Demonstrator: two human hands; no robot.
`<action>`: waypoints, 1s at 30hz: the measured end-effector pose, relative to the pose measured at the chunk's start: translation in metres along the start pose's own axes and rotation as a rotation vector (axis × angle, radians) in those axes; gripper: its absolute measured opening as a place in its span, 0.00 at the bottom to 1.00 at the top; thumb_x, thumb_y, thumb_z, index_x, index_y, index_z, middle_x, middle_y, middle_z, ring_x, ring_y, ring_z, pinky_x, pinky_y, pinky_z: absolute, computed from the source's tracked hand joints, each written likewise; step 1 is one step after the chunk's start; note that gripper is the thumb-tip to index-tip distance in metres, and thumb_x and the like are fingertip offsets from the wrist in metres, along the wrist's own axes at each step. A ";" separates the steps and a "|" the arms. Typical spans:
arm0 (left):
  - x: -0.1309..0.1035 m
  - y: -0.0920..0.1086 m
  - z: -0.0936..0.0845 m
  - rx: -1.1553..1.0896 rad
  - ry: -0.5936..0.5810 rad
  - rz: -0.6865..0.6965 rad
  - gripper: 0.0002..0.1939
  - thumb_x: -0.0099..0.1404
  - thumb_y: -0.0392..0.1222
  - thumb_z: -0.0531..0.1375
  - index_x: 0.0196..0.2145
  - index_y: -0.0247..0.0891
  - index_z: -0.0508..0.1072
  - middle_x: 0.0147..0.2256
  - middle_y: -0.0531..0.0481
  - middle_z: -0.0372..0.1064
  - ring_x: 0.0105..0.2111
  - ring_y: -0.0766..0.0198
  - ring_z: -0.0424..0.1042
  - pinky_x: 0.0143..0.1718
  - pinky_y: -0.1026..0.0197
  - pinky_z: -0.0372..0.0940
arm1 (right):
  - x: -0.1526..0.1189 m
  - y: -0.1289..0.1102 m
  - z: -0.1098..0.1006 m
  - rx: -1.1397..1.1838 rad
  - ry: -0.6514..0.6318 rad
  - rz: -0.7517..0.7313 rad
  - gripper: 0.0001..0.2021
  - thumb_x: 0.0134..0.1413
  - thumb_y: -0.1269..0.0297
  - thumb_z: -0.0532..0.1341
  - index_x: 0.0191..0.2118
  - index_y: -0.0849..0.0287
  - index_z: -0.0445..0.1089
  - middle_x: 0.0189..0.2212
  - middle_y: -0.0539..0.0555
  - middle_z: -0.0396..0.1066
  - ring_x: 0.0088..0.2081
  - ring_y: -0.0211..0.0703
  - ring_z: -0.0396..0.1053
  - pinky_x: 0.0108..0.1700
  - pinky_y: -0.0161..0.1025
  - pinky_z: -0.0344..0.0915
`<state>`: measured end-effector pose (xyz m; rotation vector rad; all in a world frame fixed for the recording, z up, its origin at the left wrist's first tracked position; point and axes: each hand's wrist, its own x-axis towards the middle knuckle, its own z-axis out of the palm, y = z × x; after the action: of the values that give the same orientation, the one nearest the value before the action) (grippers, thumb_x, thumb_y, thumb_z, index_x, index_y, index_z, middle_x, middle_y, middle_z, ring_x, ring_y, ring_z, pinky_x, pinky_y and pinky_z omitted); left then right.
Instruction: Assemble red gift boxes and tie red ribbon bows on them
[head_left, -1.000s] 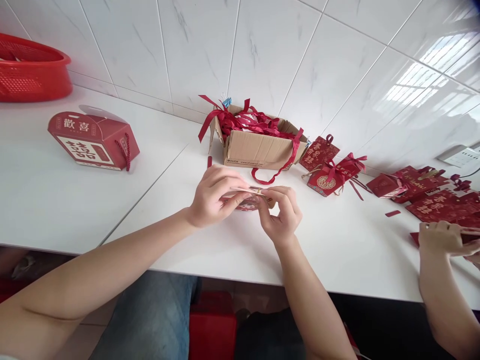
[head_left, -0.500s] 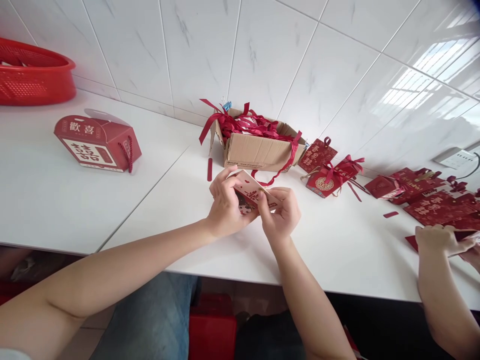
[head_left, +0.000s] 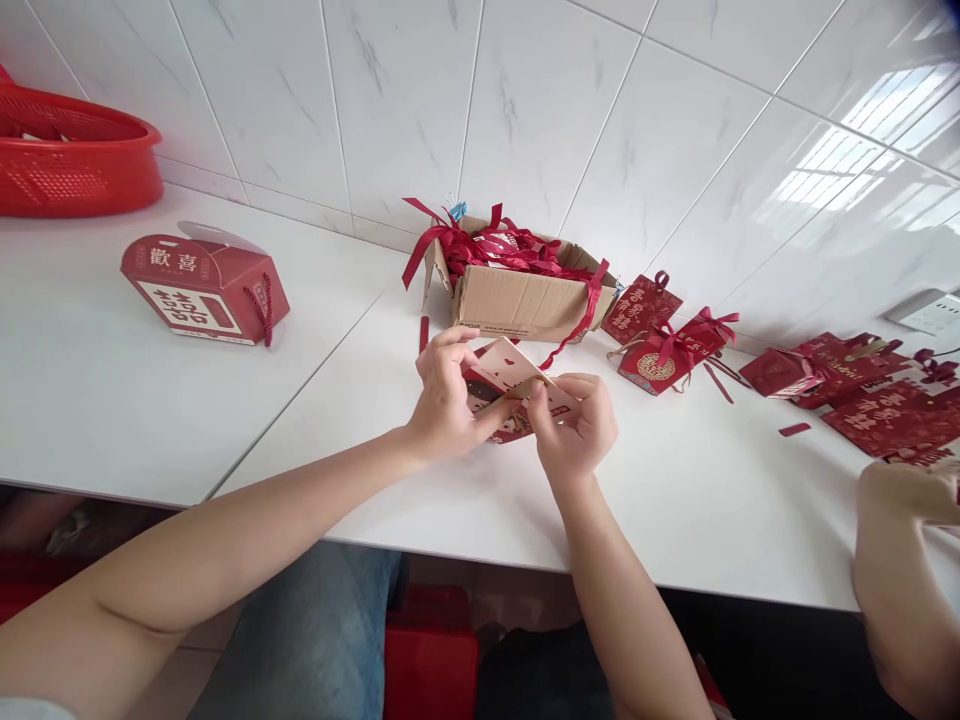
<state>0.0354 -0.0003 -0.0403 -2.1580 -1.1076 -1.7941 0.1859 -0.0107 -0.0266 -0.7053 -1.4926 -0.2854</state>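
Between my two hands is a small red and pale pink paper gift box (head_left: 501,362), printed with hearts and a cartoon figure, tilted above the white table. My left hand (head_left: 448,395) grips its left side, thumb laid across the front. My right hand (head_left: 576,425) pinches the right edge between thumb and fingers. Part of the box is hidden behind the fingers. Just behind it stands a cardboard box (head_left: 525,300) heaped with dark red ribbons (head_left: 517,250), one of which trails over its front.
A red carry box (head_left: 202,290) and a red plastic basket (head_left: 82,165) are on the left. Decorated red gift boxes (head_left: 660,350) stand at the right, with more (head_left: 881,400) beyond. A co-worker's hand (head_left: 904,492) is at the right edge. The tiled wall (head_left: 405,100) runs behind.
The gift box in my hands has turned, showing more of its red printed face below the pink panel. My right hand has shifted slightly right. The co-worker's hand has moved right.
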 end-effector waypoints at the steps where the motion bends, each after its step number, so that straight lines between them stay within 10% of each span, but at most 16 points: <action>1: 0.006 -0.006 -0.007 -0.027 -0.044 0.029 0.27 0.52 0.43 0.67 0.43 0.40 0.55 0.47 0.38 0.64 0.50 0.51 0.67 0.47 0.49 0.61 | 0.001 0.001 -0.001 -0.004 0.002 -0.010 0.08 0.51 0.72 0.64 0.35 0.57 0.64 0.27 0.49 0.67 0.28 0.35 0.67 0.23 0.31 0.63; 5: 0.035 -0.026 -0.039 -0.115 -0.299 0.134 0.11 0.57 0.44 0.65 0.34 0.38 0.68 0.33 0.49 0.73 0.33 0.62 0.72 0.38 0.59 0.65 | 0.002 0.004 -0.002 0.014 -0.035 -0.074 0.09 0.51 0.73 0.64 0.35 0.57 0.64 0.27 0.49 0.66 0.28 0.36 0.67 0.25 0.33 0.64; 9: 0.051 -0.032 -0.057 -0.234 -0.262 0.115 0.11 0.54 0.46 0.68 0.28 0.37 0.72 0.25 0.52 0.72 0.24 0.67 0.70 0.29 0.64 0.65 | 0.001 0.001 -0.002 0.074 -0.106 -0.120 0.10 0.51 0.75 0.64 0.37 0.57 0.64 0.28 0.50 0.66 0.28 0.37 0.67 0.25 0.33 0.66; 16: 0.053 -0.034 -0.058 -0.117 0.110 0.167 0.43 0.35 0.59 0.73 0.48 0.42 0.67 0.45 0.42 0.66 0.44 0.55 0.69 0.38 0.57 0.69 | 0.005 -0.009 -0.005 0.128 -0.133 -0.145 0.11 0.51 0.77 0.62 0.39 0.58 0.64 0.28 0.51 0.66 0.30 0.39 0.67 0.25 0.35 0.67; 21: 0.048 -0.029 -0.056 -0.244 -0.111 0.233 0.26 0.53 0.43 0.70 0.49 0.42 0.68 0.29 0.53 0.72 0.26 0.67 0.71 0.30 0.64 0.69 | 0.006 -0.007 -0.006 0.102 -0.134 -0.166 0.11 0.50 0.76 0.63 0.39 0.57 0.64 0.28 0.52 0.65 0.30 0.39 0.66 0.25 0.35 0.67; 30: 0.045 -0.014 -0.061 -0.507 -0.192 0.036 0.23 0.55 0.33 0.67 0.50 0.44 0.74 0.40 0.46 0.77 0.38 0.60 0.75 0.36 0.60 0.71 | 0.003 -0.008 -0.002 0.089 -0.156 -0.221 0.12 0.51 0.77 0.62 0.40 0.57 0.64 0.28 0.51 0.66 0.30 0.39 0.66 0.27 0.36 0.67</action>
<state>-0.0206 -0.0024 0.0125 -2.6543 -0.6846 -2.0592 0.1834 -0.0172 -0.0214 -0.5002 -1.7254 -0.3351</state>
